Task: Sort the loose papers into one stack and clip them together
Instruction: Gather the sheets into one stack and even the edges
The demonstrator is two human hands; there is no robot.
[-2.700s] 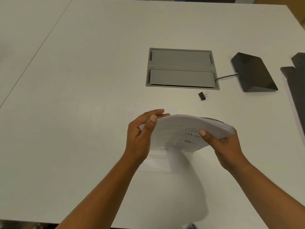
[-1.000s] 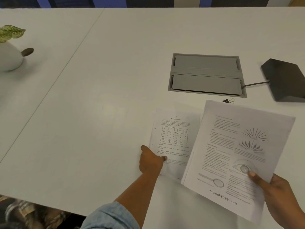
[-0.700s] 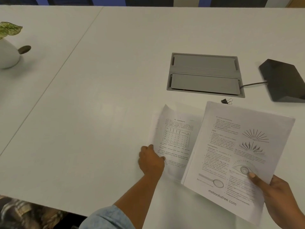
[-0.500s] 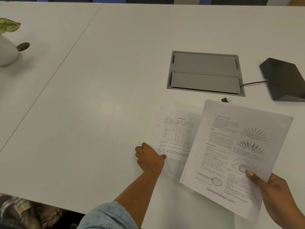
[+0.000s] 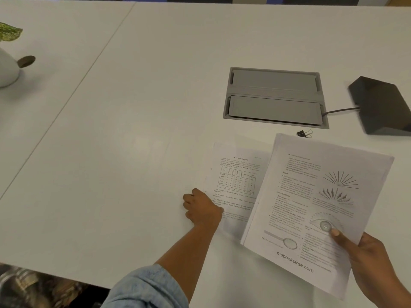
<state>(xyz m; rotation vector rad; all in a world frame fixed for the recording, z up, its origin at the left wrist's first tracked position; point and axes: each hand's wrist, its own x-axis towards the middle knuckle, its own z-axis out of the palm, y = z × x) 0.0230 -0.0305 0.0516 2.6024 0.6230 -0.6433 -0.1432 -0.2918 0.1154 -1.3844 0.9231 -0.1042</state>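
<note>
1. Pot (image 5: 6,70), white, at the 9 o'clock edge of the table (image 5: 133,107); a speckled leaf (image 5: 9,34) shows above it.
2. Left hand (image 5: 203,211), at 6 o'clock of centre, resting on the table at the left edge of the sheet (image 5: 235,185). Fingers curled together, thumb on the sheet's edge; whether the edge is pinched cannot be told.
3. Sheet: a single printed page with a table, flat on the table, its right side hidden under the stack (image 5: 311,207).
4. Hatch (image 5: 274,97), grey, set into the table at 12 o'clock of the stack.
5. Clip (image 5: 303,133), black, lying apart just past the stack's far edge, between stack and hatch.
6. Stack: tilted, held above the table at 4 o'clock of centre.
7. Right hand (image 5: 369,258), clamped on the stack's near right corner, thumb on top.
8. Box (image 5: 382,105), black, cabled, at 2 o'clock.
</note>
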